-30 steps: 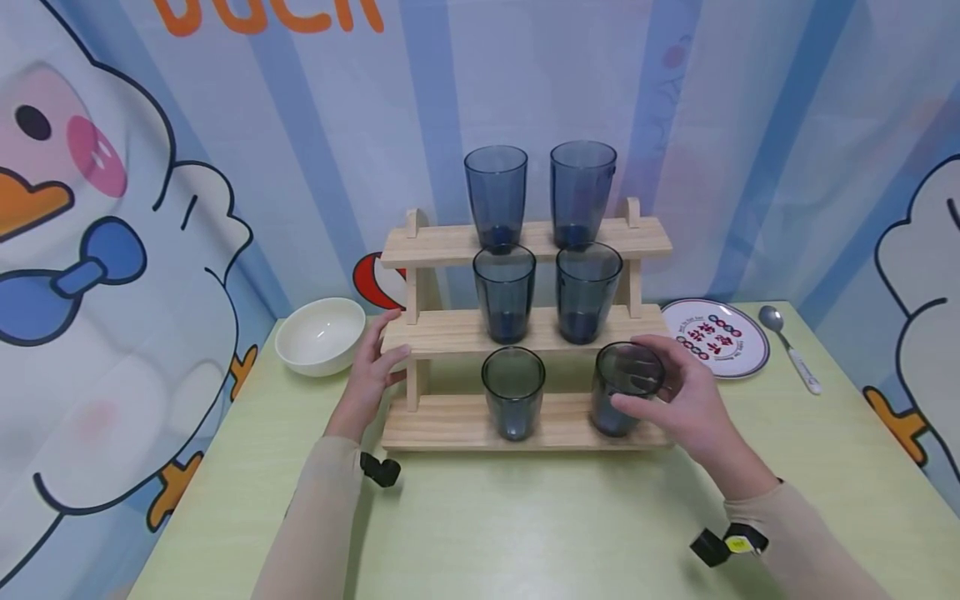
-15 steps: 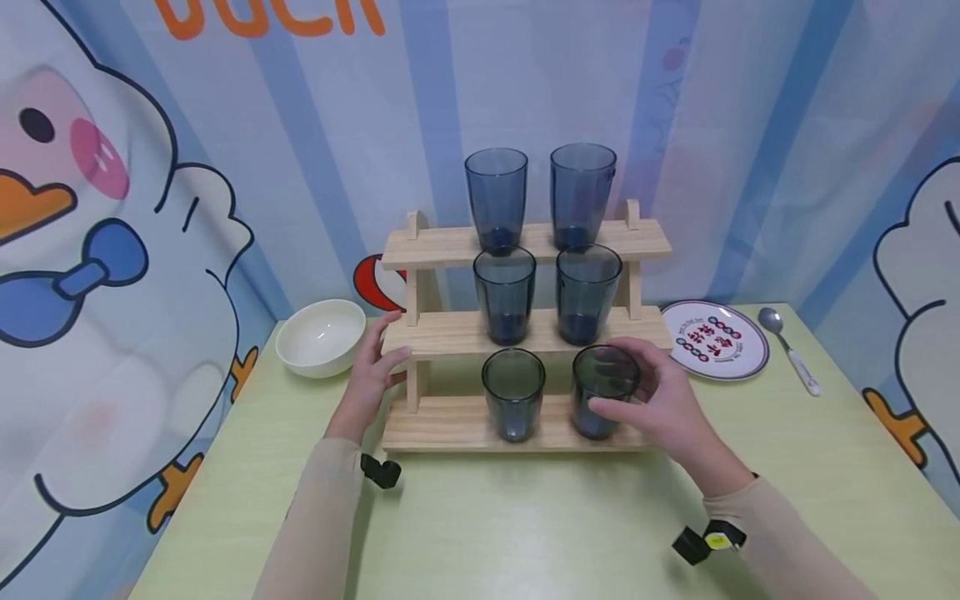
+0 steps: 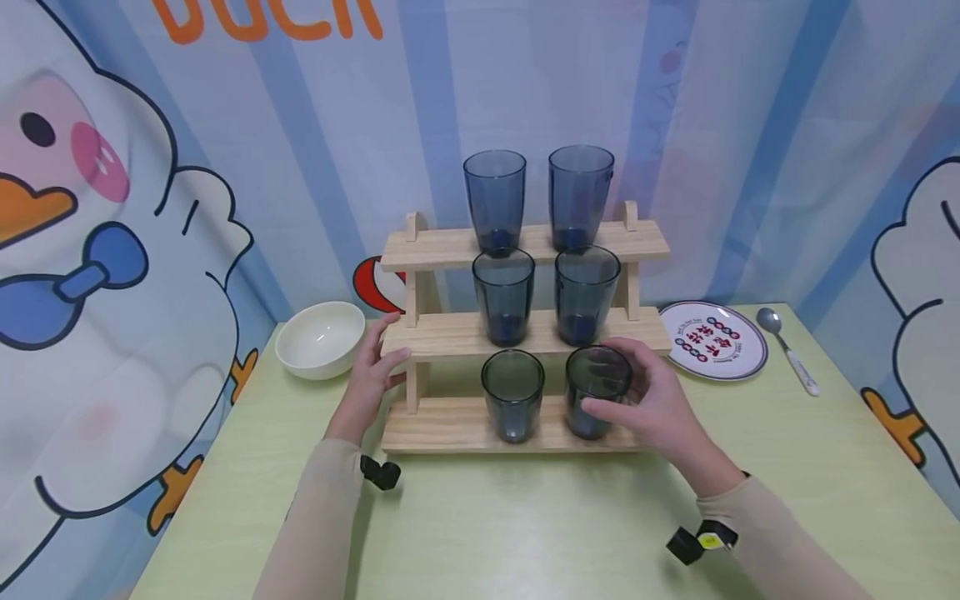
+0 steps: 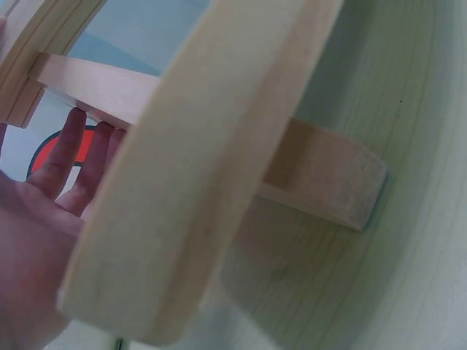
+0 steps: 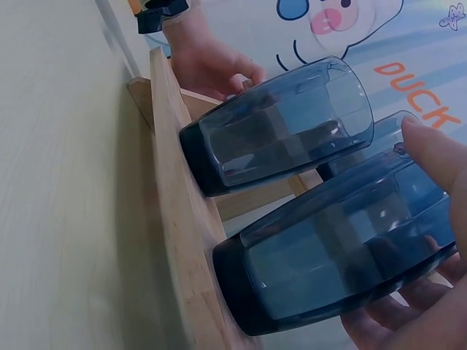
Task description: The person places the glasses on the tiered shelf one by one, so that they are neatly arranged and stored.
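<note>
My right hand (image 3: 660, 408) holds a smoky blue glass tumbler (image 3: 587, 412), thumb in front and fingers round its far side. This tumbler stands upright at the right of the bottom tier of a wooden three-tier rack (image 3: 442, 425); its base meets the wood in the right wrist view. A matching tumbler (image 5: 281, 127) is beside it, a small gap apart. My left hand (image 3: 367, 383) grips the rack's left end at the middle tier, thumb in front. In the left wrist view, its fingertips (image 4: 76, 120) are at the wooden upright (image 4: 102, 84).
Two tumblers (image 3: 504, 296) stand on the middle tier and two more tumblers (image 3: 495, 200) on the top one. A white bowl (image 3: 318, 342) is left of the rack. At its right lie a patterned plate (image 3: 712, 342) and a spoon (image 3: 787, 350). A printed curtain (image 3: 337, 150) hangs behind.
My right hand has slid the tumbler left along the bottom tier, nearer to the other tumbler. My left hand has stayed at the rack's end.
</note>
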`<state>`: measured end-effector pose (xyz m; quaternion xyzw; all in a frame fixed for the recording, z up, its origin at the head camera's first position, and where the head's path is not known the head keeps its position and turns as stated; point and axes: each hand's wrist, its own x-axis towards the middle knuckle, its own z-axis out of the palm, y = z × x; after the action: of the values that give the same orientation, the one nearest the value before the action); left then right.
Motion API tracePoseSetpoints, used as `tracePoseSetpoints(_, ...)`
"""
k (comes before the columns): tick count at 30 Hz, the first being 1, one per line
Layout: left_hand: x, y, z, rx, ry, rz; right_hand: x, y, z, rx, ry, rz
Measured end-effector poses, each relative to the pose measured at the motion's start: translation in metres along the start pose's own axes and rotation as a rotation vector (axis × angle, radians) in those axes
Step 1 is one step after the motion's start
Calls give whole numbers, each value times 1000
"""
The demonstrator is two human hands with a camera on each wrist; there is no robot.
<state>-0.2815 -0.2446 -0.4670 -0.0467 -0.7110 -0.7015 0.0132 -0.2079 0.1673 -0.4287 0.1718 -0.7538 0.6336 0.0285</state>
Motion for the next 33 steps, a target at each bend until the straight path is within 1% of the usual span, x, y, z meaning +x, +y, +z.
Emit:
tracePoseSetpoints(7,2,-1,0,3,-2,1,1,1,2,-5,3,9)
tracePoseSetpoints(15,3,-2,-1,5,-9,8,2,5,2,-37,-4,-8)
tracePoseSetpoints(18,3,-2,-2,8,-11,6,1,5,1,-60,-11,-16)
tracePoseSetpoints(23,3,-1,-3,10,-19,-9,-2,3,-5,-122,-9,-1)
tracePoseSetpoints(25,3,1,-4,15,-26,-15,-3,3,-9,-127,-6,-3)
tracePoseSetpoints(27,2,3,-5,24,-29,-18,-5,4,-14,-115,-7,-18)
tracePoseSetpoints(31,1,8,-6,42,-26,-32,-8,6,-27,-84,-12,-82)
tracePoseSetpoints(33,0,11,-8,56,-21,-35,-10,7,-35,-93,-9,-118)
